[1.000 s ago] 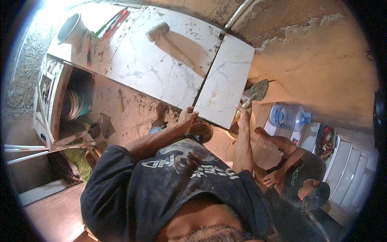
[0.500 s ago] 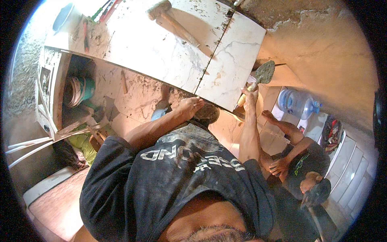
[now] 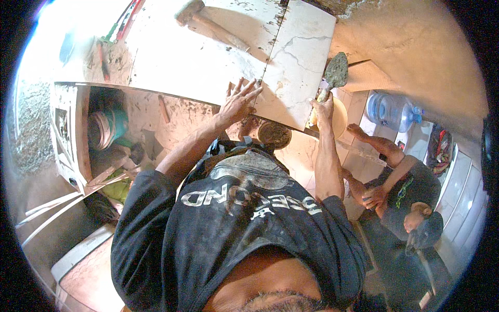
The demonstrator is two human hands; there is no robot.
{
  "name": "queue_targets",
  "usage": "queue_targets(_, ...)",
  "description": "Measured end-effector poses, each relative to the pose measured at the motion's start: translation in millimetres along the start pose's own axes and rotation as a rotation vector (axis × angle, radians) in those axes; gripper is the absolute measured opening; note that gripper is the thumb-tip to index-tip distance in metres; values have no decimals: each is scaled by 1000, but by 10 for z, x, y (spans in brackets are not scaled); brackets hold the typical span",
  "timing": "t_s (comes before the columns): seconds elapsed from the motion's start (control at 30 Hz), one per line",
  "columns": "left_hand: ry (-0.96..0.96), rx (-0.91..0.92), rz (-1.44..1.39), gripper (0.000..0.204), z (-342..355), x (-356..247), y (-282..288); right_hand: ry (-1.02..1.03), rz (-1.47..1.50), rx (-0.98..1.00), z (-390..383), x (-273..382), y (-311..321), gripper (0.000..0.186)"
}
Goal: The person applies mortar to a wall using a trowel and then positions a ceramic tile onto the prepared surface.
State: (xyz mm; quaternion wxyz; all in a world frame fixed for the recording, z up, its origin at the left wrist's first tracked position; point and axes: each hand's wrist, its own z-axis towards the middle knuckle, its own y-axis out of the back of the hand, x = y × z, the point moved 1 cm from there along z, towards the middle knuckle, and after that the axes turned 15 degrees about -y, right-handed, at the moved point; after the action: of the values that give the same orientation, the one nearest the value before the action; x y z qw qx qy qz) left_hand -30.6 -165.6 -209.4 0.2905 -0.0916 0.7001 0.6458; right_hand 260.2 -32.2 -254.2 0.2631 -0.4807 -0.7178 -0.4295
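the left hand (image 3: 241, 101) lies open, fingers spread by the seam (image 3: 273, 44) between the wide slab (image 3: 182, 62) and the end slab (image 3: 299, 67), holding nothing, perhaps to steady or feel the edge. the right hand (image 3: 323, 107) is wrapped round the trowel (image 3: 337, 70) beyond the end slab's right edge, likely keeping its grey, caked blade clear. the end slab is white, grey-veined and smudged brown.

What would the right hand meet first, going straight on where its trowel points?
Probably the orange-brown wall, with the trowel leading the right hand; how far off it is in depth is unclear.
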Motion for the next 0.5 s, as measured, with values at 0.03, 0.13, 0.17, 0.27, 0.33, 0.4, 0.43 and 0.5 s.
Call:
queue_targets(0.03, -34, 59, 13, 73, 17, 25, 6, -11, -23, -12, -14, 28, -4, 56)
queue_targets(0.13, -76, 118, 47, 85, 80, 57, 33, -15, 152, 59, -79, 115, -42, 55)
queue_targets(0.17, -92, 152, 65, 88, 100, 54, 32, -20, 67, -16, -92, 138, -46, 55)
queue_targets(0.27, -134, 184, 48, 91, 149, 48, 6, -15, -81, -63, -96, 170, -26, 55)
queue_targets(0.33, -137, 203, 88, 90, 178, 49, -40, -27, -22, -1, -65, 165, -18, 57)
queue_targets(0.4, -107, 246, 76, 89, 208, 63, -97, -13, 19, -11, -23, 167, -11, 56)
queue_targets(0.43, -98, 250, 79, 89, 219, 68, -121, -28, 48, -14, -7, 176, -12, 56)
queue_targets(0.5, -236, 103, 129, 88, 253, 86, -110, 19, -74, -66, 5, 244, -19, 56)
